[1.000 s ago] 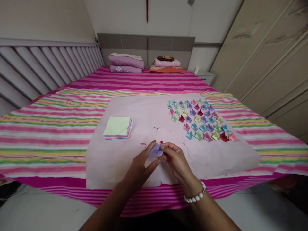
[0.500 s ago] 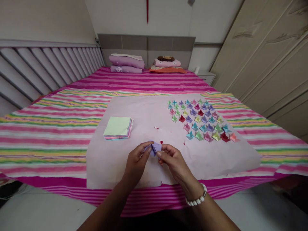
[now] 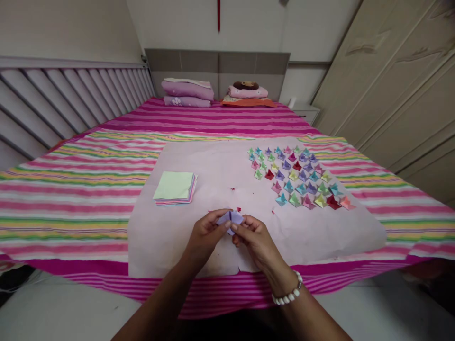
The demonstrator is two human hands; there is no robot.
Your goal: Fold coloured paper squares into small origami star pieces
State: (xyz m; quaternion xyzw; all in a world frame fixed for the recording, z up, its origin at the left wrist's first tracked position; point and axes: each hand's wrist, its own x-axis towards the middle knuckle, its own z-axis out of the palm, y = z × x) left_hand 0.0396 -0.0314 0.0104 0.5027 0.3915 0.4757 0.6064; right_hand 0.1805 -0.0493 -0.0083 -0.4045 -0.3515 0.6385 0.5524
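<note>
Pink-striped bedspread (image 3: 81,203) under pale sheet (image 3: 167,237) | grey headboard (image 3: 199,61) beyond | left hand (image 3: 202,237), right hand (image 3: 257,239): both pinching purple paper (image 3: 237,217)

- Headboard (image 3: 199,73): grey, two panels wide, against the pale wall (image 3: 249,23).
- Lilac bedding (image 3: 188,91): folded and piled in front of the headboard's left half, a white cloth (image 3: 188,83) on top.
- Pink bedding (image 3: 254,92): in front of the headboard's right half, orange cloth (image 3: 249,103) below, a brown plush (image 3: 245,85) on top.
- Nightstand (image 3: 306,113): right of the headboard, bearing a white cylinder (image 3: 292,102).
- Wardrobe (image 3: 391,94): carved, well right of the headboard.
- Rail (image 3: 80,102): slatted, running forward from the headboard's left end.
- Red strip (image 3: 218,16): hanging above the headboard.
- Magenta cover (image 3: 227,118): striped, directly before the headboard.
- Multicoloured cover (image 3: 71,189): striped, farther from the headboard.
</note>
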